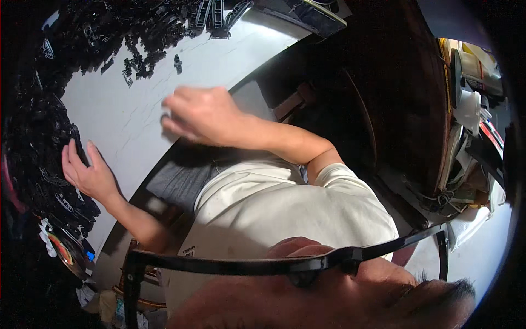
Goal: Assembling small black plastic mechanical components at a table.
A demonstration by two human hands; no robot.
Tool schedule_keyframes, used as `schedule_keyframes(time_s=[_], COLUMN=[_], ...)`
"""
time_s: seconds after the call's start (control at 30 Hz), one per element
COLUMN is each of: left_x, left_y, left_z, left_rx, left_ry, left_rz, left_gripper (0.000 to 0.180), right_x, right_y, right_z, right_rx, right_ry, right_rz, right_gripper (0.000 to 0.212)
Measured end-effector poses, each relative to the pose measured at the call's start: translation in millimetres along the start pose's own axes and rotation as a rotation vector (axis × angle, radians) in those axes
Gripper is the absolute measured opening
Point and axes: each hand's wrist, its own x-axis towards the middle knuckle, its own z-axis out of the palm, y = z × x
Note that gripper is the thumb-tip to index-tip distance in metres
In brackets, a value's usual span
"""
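A large heap of small black plastic parts [33, 115] runs along the left and far side of a white marbled tabletop [115, 109]. My left hand [90, 175] rests at the heap's near edge, fingers stretched and apart, with nothing gripped. Over the table's near edge, my right hand [203, 112] is curled closed and slightly smeared by motion. Something small and dark shows at its fingers, but I cannot tell whether it is a part or a ring. A few black parts [178, 64] lie loose on the table beyond the right hand.
At the table's far right corner lies a flat dark device [307, 16]. A round item with a red and green picture [60, 249] sits by the heap's near end. White containers [468, 109] and papers crowd the right side. Black eyeglass frames [230, 267] cross the lower view.
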Motion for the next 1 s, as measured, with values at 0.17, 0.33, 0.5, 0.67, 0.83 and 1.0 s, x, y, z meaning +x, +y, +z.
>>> schedule_keyframes(time_s=[0.17, 0.33, 0.5, 0.67, 0.83, 1.0], left_x=[8.3, 7.5, 1.8, -5.7, -16.6, -23.3], left_y=[-29.3, -35.4, -24.3, 0.0, 35.6, 56.9], left_z=[23.8, 32.1, 30.0, 19.2, 14.7, 16.1], left_rx=[0.225, 0.218, 0.159, 0.06, -0.059, -0.17], left_ry=[-0.06, -0.072, -0.076, -0.093, -0.131, -0.146], left_rz=[0.048, 0.064, 0.077, 0.113, 0.149, 0.181], left_gripper=[0.057, 0.055, 0.053, 0.049, 0.047, 0.046], right_x=[25.4, 28.2, 27.8, 21.4, 13.1, -14.6], right_y=[15.2, 30.4, 34.1, 34.8, 34.7, 60.6], right_z=[3.4, 12.7, 14.4, 7.3, -7.2, -66.3], right_rx=[-0.247, -0.3, -0.327, -0.259, -0.197, -0.412], right_ry=[0.384, 0.28, 0.287, 0.303, 0.299, 0.73], right_rz=[0.205, 0.177, 0.161, 0.068, -0.005, -0.062], right_gripper=[0.028, 0.025, 0.023, 0.024, 0.023, 0.036])
